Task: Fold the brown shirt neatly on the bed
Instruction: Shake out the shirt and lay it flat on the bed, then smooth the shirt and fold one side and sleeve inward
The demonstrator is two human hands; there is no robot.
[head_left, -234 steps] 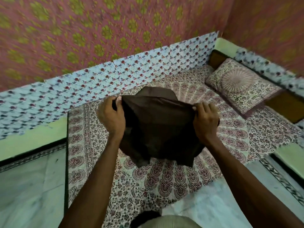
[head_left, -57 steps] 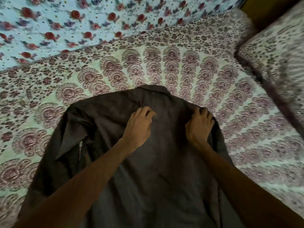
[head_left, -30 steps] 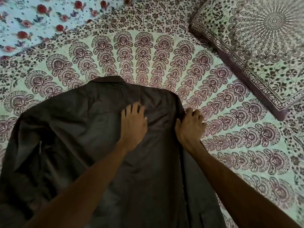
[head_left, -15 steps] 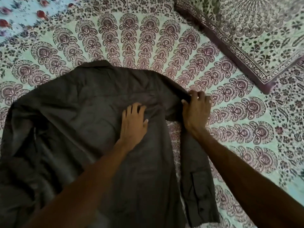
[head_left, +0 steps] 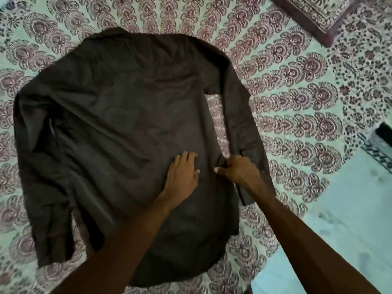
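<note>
Palm down and released, the left grip [head_left: 184, 174], a bare hand, lies flat on the brown shirt [head_left: 118, 107], fingers straight and pointing away from the person. The right grip [head_left: 238, 171], just beside it, is curled, pinching shirt fabric beside the right sleeve [head_left: 244, 115]. The shirt lies spread on the bed [head_left: 301, 107], collar at the far end, hem nearest the person, its long axis running far to near, with both sleeves lying alongside the body.
</note>
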